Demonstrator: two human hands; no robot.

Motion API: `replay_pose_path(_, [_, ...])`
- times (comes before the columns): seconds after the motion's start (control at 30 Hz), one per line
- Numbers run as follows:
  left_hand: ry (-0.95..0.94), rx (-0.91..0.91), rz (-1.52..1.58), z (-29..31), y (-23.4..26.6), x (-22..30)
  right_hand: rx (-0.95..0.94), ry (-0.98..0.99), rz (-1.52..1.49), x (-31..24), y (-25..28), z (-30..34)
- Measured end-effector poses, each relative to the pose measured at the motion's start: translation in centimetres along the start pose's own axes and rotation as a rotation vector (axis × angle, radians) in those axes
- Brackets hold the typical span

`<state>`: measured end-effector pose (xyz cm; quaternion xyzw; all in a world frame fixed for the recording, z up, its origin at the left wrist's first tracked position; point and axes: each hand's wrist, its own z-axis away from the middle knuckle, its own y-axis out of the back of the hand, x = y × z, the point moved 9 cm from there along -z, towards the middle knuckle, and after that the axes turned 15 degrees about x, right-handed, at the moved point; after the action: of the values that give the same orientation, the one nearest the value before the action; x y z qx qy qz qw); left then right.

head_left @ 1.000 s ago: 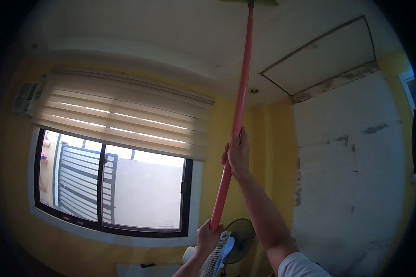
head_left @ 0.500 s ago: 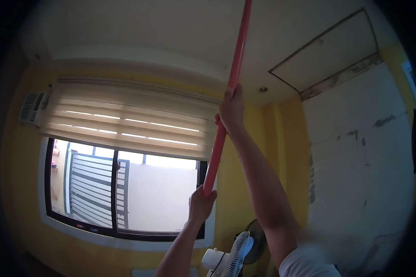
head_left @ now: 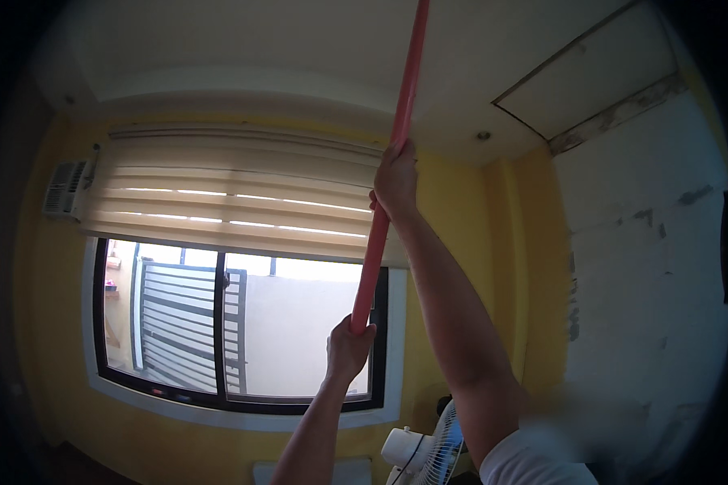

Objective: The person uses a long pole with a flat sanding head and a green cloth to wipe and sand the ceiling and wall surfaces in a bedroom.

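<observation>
A long pink pole (head_left: 369,263) rises steeply in front of me, tilted a little to the right at its top. Its upper end runs out of the picture toward the ceiling. My left hand (head_left: 350,349) is closed round the bottom end of the pole. Higher up, my right hand (head_left: 396,182) grips the shaft with the arm stretched upward. What the far end of the pole touches, if anything, cannot be seen.
Behind the pole hangs a beige striped blind (head_left: 234,194) over a dark-framed sliding window (head_left: 220,323). An air conditioner (head_left: 66,188) sits at the left. A white fan (head_left: 408,446) stands below, and a ceiling hatch (head_left: 590,77) and recessed light (head_left: 483,136) are overhead.
My view has turned slightly left, so window, blind and fan sit further right. The pole's upper part has shifted left in the picture. Both hands keep their grip.
</observation>
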<state>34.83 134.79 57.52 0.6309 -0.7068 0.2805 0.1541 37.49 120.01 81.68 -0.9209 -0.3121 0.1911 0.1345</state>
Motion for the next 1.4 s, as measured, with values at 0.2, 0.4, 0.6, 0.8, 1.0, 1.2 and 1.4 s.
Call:
replay_pose_path(0.2, [0.164,-0.020,-0.013,-1.6,-0.5,-7.2,0.001,-0.040,0.032,6.3,-3.8,1.4])
replay_pose_path(0.4, [0.161,0.017,-0.081,-3.9,-1.2,-12.5,-0.039,-0.047,-0.003,13.0,-8.0,2.4])
replay_pose_path(0.6, [0.230,0.040,-0.162,-7.0,-2.0,-18.7,-0.063,-0.072,-0.022,19.5,-12.2,2.7])
replay_pose_path(0.8, [0.065,0.117,-0.144,-9.8,-1.8,-22.1,-0.066,-0.091,-0.051,22.2,-15.2,2.7])
replay_pose_path(1.0, [0.268,0.054,-0.109,-7.0,-2.4,-22.6,-0.089,-0.145,-0.107,26.7,-16.5,3.7])
replay_pose_path(1.2, [0.330,0.009,-0.214,-6.5,-1.5,-23.5,-0.116,-0.247,-0.114,31.3,-18.1,4.3])
replay_pose_path(1.4, [0.135,0.031,-0.369,-8.9,-1.4,-22.6,-0.178,-0.373,-0.292,33.9,-20.0,2.4])
